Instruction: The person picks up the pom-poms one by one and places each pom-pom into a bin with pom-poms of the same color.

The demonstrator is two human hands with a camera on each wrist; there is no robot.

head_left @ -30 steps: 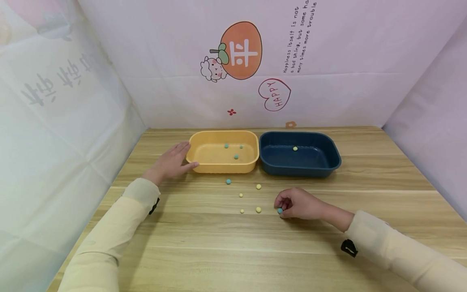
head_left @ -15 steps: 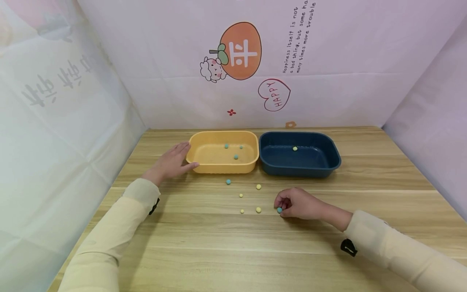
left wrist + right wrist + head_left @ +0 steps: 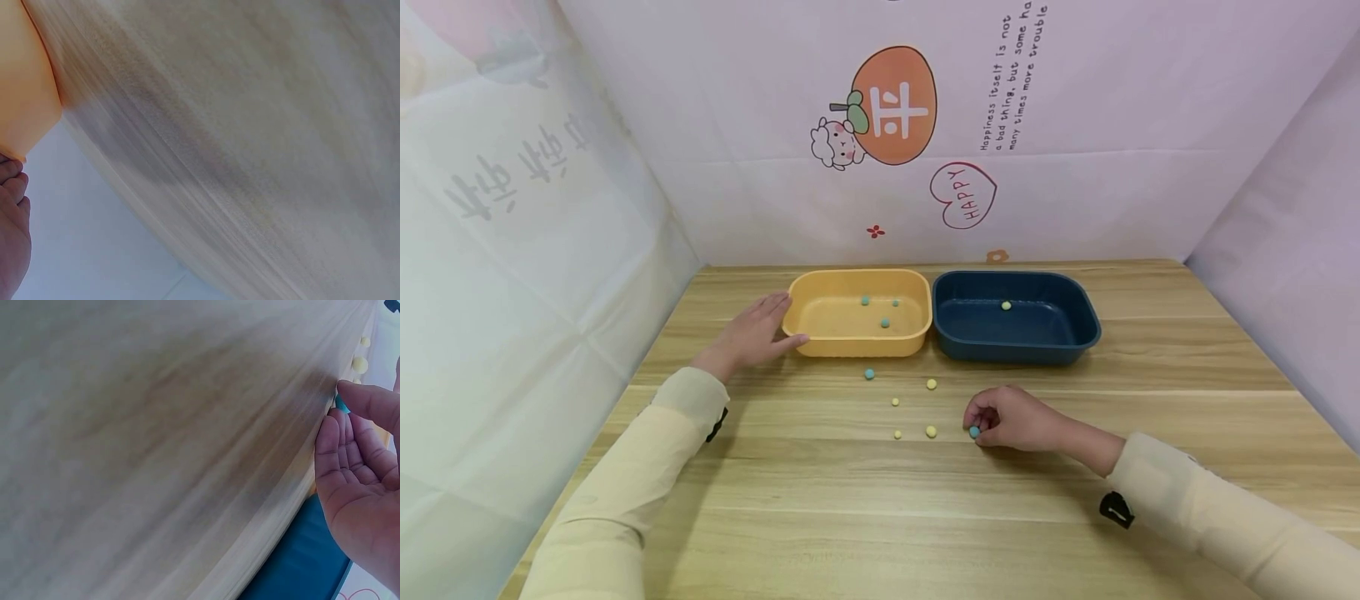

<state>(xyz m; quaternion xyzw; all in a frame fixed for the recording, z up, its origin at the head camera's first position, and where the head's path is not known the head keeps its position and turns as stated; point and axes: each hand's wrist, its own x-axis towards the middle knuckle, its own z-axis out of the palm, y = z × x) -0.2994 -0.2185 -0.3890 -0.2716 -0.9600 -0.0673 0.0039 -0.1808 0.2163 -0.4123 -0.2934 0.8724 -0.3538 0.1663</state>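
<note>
My right hand (image 3: 1011,419) pinches a small blue ball (image 3: 974,432) low over the wooden table. In the right wrist view the ball shows between the thumb and the curled fingers, partly covered by them. My left hand (image 3: 752,333) rests against the left end of a yellow bin (image 3: 861,346), fingers spread along its side and thumb at the front corner. Small blue balls lie inside this bin, one of them (image 3: 885,323) near its front wall. Beside it, a dark blue bin (image 3: 1015,352) holds one yellow ball (image 3: 1006,306).
Another blue ball (image 3: 869,374) lies on the table in front of the yellow bin. Several yellow balls, including a larger one (image 3: 931,432), lie left of my right hand. A printed cloth wall (image 3: 760,208) stands behind the bins, with more cloth at both sides.
The blue ball has shifted very slightly in the right fingers. Both hands, the bins and the other balls have stayed in place.
</note>
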